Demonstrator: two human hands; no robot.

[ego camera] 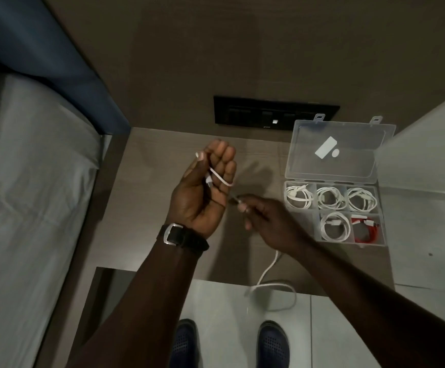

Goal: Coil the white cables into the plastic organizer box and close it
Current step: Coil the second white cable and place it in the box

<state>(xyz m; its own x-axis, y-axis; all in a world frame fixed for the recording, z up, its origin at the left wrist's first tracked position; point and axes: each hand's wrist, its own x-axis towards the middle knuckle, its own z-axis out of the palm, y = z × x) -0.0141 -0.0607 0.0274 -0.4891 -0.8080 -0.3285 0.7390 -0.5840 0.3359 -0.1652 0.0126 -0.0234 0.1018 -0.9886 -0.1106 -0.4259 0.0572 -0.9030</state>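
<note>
**Loose white cable held between two hands beside the open organizer box**

The left hand (205, 187) is raised palm-up over the tabletop (147, 208), its fingers curled inward. One end of a white cable (220, 177) is clamped under its thumb, and the cable is laid across the palm and round the little-finger edge. A connector is seen lying in the hollow of the palm. A dark watch (182, 236) is worn on that wrist.

Just below and to the right of the left hand, the right hand (266, 221) is held low over the table, with the same cable pinched between thumb and fingertips. From beneath the right hand the rest of the cable is trailed toward the person and is left hanging in a loop past the table edge, above the pale floor.

Further right of the right hand, near but apart from it, the plastic organizer box (334, 212) is set on the table with its clear lid (338, 152) swung open behind it. Four compartments are filled with coiled white cables, and one with a red cable (366, 229). The compartment nearest the right hand looks unfilled.
</note>
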